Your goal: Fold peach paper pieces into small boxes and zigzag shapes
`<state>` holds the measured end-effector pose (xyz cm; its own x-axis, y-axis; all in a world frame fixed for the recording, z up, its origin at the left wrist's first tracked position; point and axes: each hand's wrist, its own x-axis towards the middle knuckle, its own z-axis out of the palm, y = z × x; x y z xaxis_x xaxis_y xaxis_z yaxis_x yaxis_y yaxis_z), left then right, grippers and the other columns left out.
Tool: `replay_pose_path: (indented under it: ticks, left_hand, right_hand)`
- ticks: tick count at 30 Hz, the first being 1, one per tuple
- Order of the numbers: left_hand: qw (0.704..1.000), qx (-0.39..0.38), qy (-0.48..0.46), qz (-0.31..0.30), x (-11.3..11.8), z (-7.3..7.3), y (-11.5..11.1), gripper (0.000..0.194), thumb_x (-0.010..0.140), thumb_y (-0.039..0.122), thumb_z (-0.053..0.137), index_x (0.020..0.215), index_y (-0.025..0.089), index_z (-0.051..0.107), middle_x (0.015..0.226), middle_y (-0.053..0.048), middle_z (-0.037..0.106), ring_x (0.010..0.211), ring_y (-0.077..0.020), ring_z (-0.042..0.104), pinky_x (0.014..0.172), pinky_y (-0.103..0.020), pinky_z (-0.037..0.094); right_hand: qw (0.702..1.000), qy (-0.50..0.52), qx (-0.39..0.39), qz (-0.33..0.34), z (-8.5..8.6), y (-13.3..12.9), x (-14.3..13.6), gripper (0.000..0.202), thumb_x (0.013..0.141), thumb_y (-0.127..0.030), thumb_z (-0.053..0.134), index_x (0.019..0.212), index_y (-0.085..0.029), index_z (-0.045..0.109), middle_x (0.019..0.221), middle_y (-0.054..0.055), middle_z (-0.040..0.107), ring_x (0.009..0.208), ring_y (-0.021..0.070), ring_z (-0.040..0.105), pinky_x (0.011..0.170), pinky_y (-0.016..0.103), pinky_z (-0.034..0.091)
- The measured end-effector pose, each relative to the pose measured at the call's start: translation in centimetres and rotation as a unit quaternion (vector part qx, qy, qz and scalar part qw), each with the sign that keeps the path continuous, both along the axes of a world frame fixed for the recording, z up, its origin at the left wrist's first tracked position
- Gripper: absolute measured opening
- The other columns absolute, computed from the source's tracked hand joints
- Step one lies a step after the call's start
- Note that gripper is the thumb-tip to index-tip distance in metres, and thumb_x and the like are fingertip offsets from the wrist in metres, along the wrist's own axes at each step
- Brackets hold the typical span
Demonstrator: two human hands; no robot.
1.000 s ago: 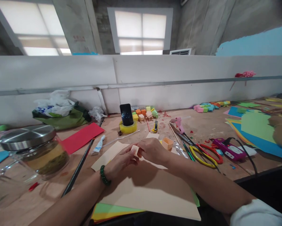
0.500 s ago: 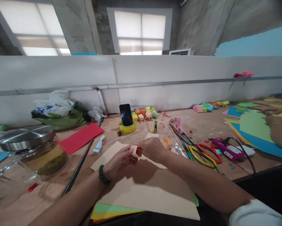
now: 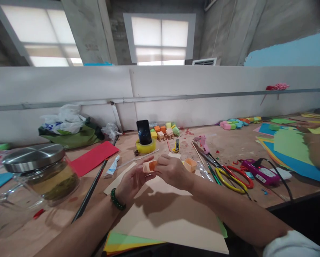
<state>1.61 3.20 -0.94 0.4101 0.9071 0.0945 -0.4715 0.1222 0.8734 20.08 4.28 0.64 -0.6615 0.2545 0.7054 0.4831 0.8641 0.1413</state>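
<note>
Between my two hands is a small peach paper box (image 3: 149, 166), its open side showing an orange inside. My left hand (image 3: 131, 180), with a green bead bracelet (image 3: 117, 199) on the wrist, grips the box from the left. The fingers of my right hand (image 3: 173, 171) pinch its right edge; their tips are partly hidden. Just right of my right hand stands another peach paper box (image 3: 190, 164), open at the top. Below both hands lie stacked paper sheets (image 3: 181, 221), peach on top with green and yellow underneath.
A glass teapot (image 3: 42, 175) and red paper (image 3: 94, 157) are at left. A phone (image 3: 144, 132) leans on yellow tape (image 3: 146, 146). Scissors (image 3: 232, 178), a pink glue gun (image 3: 203, 143), a cutter (image 3: 177, 145) and a purple power strip (image 3: 261, 172) lie right. Another person's hand (image 3: 319, 146) is far right.
The box has turned in my hands, so more of its orange inside shows. Both hands have shifted slightly, and the whole view has moved a little.
</note>
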Motion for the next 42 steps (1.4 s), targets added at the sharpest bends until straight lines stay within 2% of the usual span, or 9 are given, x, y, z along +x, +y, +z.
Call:
replay_pose_path:
  ticks: [5,12,15,19,24,27,31,36,42]
  left_hand:
    - [0.998,-0.013,0.068,0.002,0.1,-0.2,0.1,0.036,0.081,0.043,0.066,0.105,0.017,0.069,0.103,-0.009,0.069,0.087,-0.0192,0.062,0.076,-0.03,0.051]
    - [0.995,-0.005,0.099,0.024,0.3,-0.5,0.1,0.047,0.075,0.055,0.067,0.102,0.017,0.068,0.091,-0.007,0.068,0.081,-0.0176,0.062,0.073,-0.028,0.051]
    - [0.981,0.006,0.158,0.114,0.0,-0.5,0.4,0.049,0.076,0.058,0.064,0.103,0.017,0.067,0.088,-0.006,0.066,0.079,-0.0173,0.06,0.069,-0.026,0.049]
    - [0.94,0.059,0.252,0.221,-1.0,-0.1,0.9,0.045,0.074,0.055,0.066,0.098,0.016,0.068,0.083,-0.005,0.065,0.081,-0.0195,0.059,0.067,-0.027,0.046]
    - [0.853,0.237,0.427,0.185,-1.1,1.7,0.6,0.022,0.071,0.036,0.072,0.087,0.021,0.072,0.089,-0.008,0.069,0.083,-0.024,0.059,0.076,-0.033,0.044]
    - [0.741,0.351,0.566,0.086,1.6,2.2,0.3,0.021,0.071,0.033,0.072,0.086,0.019,0.072,0.093,-0.013,0.069,0.085,-0.0294,0.061,0.079,-0.039,0.044]
    - [0.588,0.393,0.706,0.032,6.6,1.1,1.3,0.029,0.074,0.028,0.067,0.099,0.013,0.066,0.096,-0.019,0.066,0.092,-0.0335,0.062,0.076,-0.041,0.049]
    - [0.535,0.405,0.741,-0.033,8.7,0.7,3.1,0.016,0.067,0.002,0.061,0.081,0.007,0.065,0.076,-0.017,0.067,0.074,-0.0285,0.066,0.07,-0.038,0.052]
    - [0.529,0.45,0.718,-0.033,2.4,2.2,-1.5,0.027,0.08,0.003,0.051,0.101,0.016,0.063,0.102,-0.012,0.069,0.094,-0.0249,0.065,0.082,-0.039,0.054]
  right_hand:
    - [0.997,-0.058,0.029,0.043,0.4,0.4,0.2,0.027,0.094,-0.014,0.047,0.071,-0.015,0.062,0.076,0.004,0.062,0.074,0.0144,0.055,0.066,0.024,0.046]
    - [0.994,-0.108,0.001,0.002,1.1,0.4,0.4,0.024,0.094,-0.022,0.051,0.074,-0.015,0.063,0.079,0.005,0.064,0.078,0.0151,0.057,0.071,0.026,0.045]
    - [0.988,-0.104,-0.073,-0.082,4.0,0.0,2.3,0.024,0.092,-0.028,0.056,0.072,-0.016,0.063,0.072,0.002,0.059,0.068,0.0125,0.055,0.062,0.022,0.04]
    - [0.935,-0.144,-0.179,-0.271,8.1,-1.5,6.6,0.017,0.089,-0.02,0.057,0.074,-0.017,0.064,0.071,0.001,0.057,0.062,0.0118,0.051,0.054,0.023,0.028]
    - [0.89,-0.226,-0.257,-0.301,6.3,-4.4,9.8,0.02,0.082,-0.006,0.055,0.079,-0.021,0.069,0.073,0.003,0.061,0.062,0.0144,0.056,0.052,0.025,0.025]
    - [0.87,-0.223,-0.272,-0.345,3.1,-5.7,9.5,0.031,0.074,0.006,0.052,0.076,-0.02,0.07,0.077,0.006,0.066,0.069,0.0177,0.063,0.053,0.025,0.032]
    - [0.883,-0.18,-0.242,-0.36,0.3,-6.3,8.8,0.026,0.074,0.003,0.055,0.075,-0.02,0.068,0.076,0.005,0.068,0.068,0.019,0.064,0.053,0.024,0.04]
    - [0.958,-0.014,-0.125,-0.258,0.3,-7.5,8.5,0.019,0.087,-0.01,0.05,0.098,-0.018,0.063,0.077,0.004,0.067,0.073,0.0184,0.064,0.06,0.026,0.049]
    - [0.982,0.069,-0.036,-0.174,-0.3,-8.3,6.0,0.024,0.094,-0.016,0.046,0.111,-0.015,0.062,0.107,0.011,0.069,0.103,0.0213,0.061,0.088,0.035,0.05]
